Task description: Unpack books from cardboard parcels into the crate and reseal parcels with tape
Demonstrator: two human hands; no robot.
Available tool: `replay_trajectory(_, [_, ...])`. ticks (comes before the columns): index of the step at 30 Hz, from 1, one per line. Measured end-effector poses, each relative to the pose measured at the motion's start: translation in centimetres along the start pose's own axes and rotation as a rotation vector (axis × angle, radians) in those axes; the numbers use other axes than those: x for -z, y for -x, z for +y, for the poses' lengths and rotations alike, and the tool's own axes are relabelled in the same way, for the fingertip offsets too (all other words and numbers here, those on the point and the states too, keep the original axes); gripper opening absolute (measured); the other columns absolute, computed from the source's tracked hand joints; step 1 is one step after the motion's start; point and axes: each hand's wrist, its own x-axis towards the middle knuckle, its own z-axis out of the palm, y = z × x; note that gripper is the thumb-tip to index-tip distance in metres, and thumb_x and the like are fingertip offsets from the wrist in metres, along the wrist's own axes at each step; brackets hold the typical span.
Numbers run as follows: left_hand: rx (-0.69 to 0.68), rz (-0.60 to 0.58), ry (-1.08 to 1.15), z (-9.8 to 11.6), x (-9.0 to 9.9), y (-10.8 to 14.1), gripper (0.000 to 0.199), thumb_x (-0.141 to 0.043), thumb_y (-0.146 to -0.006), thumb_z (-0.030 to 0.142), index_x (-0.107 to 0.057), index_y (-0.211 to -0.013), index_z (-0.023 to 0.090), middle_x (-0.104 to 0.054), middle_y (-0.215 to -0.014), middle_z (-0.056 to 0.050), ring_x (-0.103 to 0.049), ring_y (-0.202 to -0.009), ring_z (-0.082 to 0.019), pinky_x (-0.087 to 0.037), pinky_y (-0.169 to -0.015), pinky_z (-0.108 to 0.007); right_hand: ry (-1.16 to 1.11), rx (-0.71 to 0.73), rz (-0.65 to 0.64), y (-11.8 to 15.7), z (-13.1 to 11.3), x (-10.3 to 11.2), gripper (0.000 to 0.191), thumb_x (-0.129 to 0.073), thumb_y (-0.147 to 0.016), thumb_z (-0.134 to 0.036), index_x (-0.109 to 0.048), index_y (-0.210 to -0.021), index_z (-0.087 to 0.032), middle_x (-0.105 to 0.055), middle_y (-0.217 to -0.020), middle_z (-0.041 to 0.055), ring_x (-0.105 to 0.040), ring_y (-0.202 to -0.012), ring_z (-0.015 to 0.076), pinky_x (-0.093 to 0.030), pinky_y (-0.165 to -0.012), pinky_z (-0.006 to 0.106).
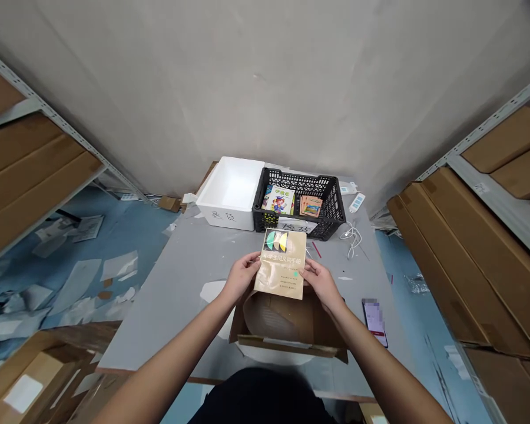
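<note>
Tan book [281, 272] is held up between the two hands, with its front cover facing the person, and in this view it appears over the far side of the open cardboard box [325, 324]. The left hand [242, 273] pinches the left edge with its thumb on the cover, and the right hand [322, 284] pinches the right edge in a similar way, so both are closed on it. Because the grip is only at the edges and the cover shines a little, I judge that the book could slip if one hand loosens, and perhaps fall into the box and bend a corner. Too much pressing inward may also bow the cover. Both forearms reach forward and converge, with the right wrist near the box, so a low movement might catch its wall. Farther out, the black crate [261, 217] stands beyond the book, and a careless forward push could knock the book against it. Left of the crate is the white foam box [227, 219]. To the right, a phone [374, 322] lies on the grey table [168, 312], where the right forearm could possibly push it.
</note>
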Motion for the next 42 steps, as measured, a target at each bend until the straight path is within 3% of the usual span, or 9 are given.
replay_trajectory(6, [-0.188,0.010,-0.101,3.2,-1.2,-9.5,0.044,-0.073,-0.070,0.038,-0.072,-0.108,0.016,-0.074,-0.102,-0.010,-0.067,-0.089,-0.023,-0.052,-0.084,-0.037,0.127,0.163,0.066,-9.5,-3.9,-0.2,0.042,-0.083,-0.059,-0.027,-0.075,-0.100,-0.020,-0.067,-0.074,-0.0033,-0.058,-0.059,0.0112,-0.051,-0.052,0.023])
replay_trajectory(10, [-0.327,0.057,-0.216,6.6,-2.0,-18.0,0.035,-0.065,-0.076,0.030,-0.073,-0.106,0.014,-0.073,-0.108,-0.011,-0.066,-0.099,-0.026,-0.049,-0.093,-0.039,0.172,0.229,0.035,-18.2,-7.2,-1.3,0.046,-0.081,-0.059,-0.033,-0.072,-0.103,-0.020,-0.070,-0.079,-0.0012,-0.063,-0.069,0.0162,-0.056,-0.067,0.033])
replay_trajectory(13, [-0.357,0.199,-0.472,8.7,-2.0,-23.4,0.035,-0.060,-0.078,0.020,-0.070,-0.110,0.009,-0.070,-0.117,-0.015,-0.063,-0.110,-0.028,-0.043,-0.102,-0.039,0.481,0.201,0.090,-24.5,-9.1,-1.8,0.035,-0.075,-0.068,-0.037,-0.070,-0.097,-0.018,-0.072,-0.085,0.0038,-0.066,-0.078,0.0195,-0.054,-0.075,0.037])
replay_trajectory(19, [-0.308,0.288,-0.566,7.6,0.0,-25.7,0.046,-0.055,-0.079,0.015,-0.063,-0.123,0.005,-0.061,-0.132,-0.018,-0.056,-0.123,-0.028,-0.037,-0.109,-0.040,0.663,0.141,0.151,-29.4,-7.3,-0.4,0.025,-0.080,-0.064,-0.030,-0.069,-0.080,-0.014,-0.073,-0.094,0.0126,-0.063,-0.103,0.0307,-0.044,-0.096,0.045])
replay_trajectory(26, [-0.273,0.172,-0.615,3.6,2.2,-18.7,0.041,-0.051,-0.085,0.025,-0.066,-0.120,0.012,-0.070,-0.118,-0.012,-0.064,-0.111,-0.024,-0.045,-0.103,-0.037,0.679,0.161,0.094,-24.2,-4.3,1.7,0.041,-0.068,-0.076,-0.030,-0.069,-0.114,-0.014,-0.068,-0.123,0.0134,-0.059,-0.119,0.0269,-0.040,-0.107,0.042])
replay_trajectory(30, [-0.203,0.133,-0.632,2.1,3.8,-11.7,0.046,-0.055,-0.086,0.037,-0.063,-0.126,0.016,-0.065,-0.127,-0.011,-0.061,-0.116,-0.025,-0.044,-0.105,-0.040,0.609,0.302,0.051,-15.8,-4.6,4.9,0.050,-0.065,-0.081,-0.043,-0.065,-0.125,-0.019,-0.062,-0.134,0.0113,-0.057,-0.124,0.0261,-0.038,-0.110,0.044])
replay_trajectory(34, [-0.045,0.111,-0.562,-0.6,6.0,-3.9,0.064,-0.058,-0.084,0.051,-0.053,-0.137,0.016,-0.057,-0.137,-0.014,-0.057,-0.123,-0.027,-0.045,-0.104,-0.040,0.602,0.271,0.181,-5.2,-3.4,9.6,0.053,-0.064,-0.084,-0.050,-0.061,-0.130,-0.024,-0.058,-0.139,0.0090,-0.052,-0.130,0.0263,-0.034,-0.114,0.046])
replay_trajectory(38, [0.119,0.164,-0.515,-3.8,7.0,2.2,0.080,-0.062,-0.080,0.054,-0.039,-0.146,0.016,-0.049,-0.145,-0.018,-0.052,-0.130,-0.028,-0.043,-0.106,-0.040,0.571,0.146,0.351,3.0,0.8,13.4,0.067,-0.066,-0.082,-0.053,-0.050,-0.141,-0.026,-0.049,-0.147,0.0098,-0.046,-0.135,0.0276,-0.034,-0.115,0.047])
replay_trajectory(42, [0.220,0.154,-0.470,-6.4,6.4,5.6,0.084,-0.069,-0.075,0.054,-0.041,-0.145,0.017,-0.048,-0.145,-0.019,-0.054,-0.127,-0.030,-0.046,-0.102,-0.040,0.467,-0.031,0.416,7.1,6.3,14.3,0.085,-0.069,-0.075,-0.056,-0.040,-0.148,-0.022,-0.046,-0.148,0.0157,-0.048,-0.134,0.0315,-0.039,-0.111,0.049])
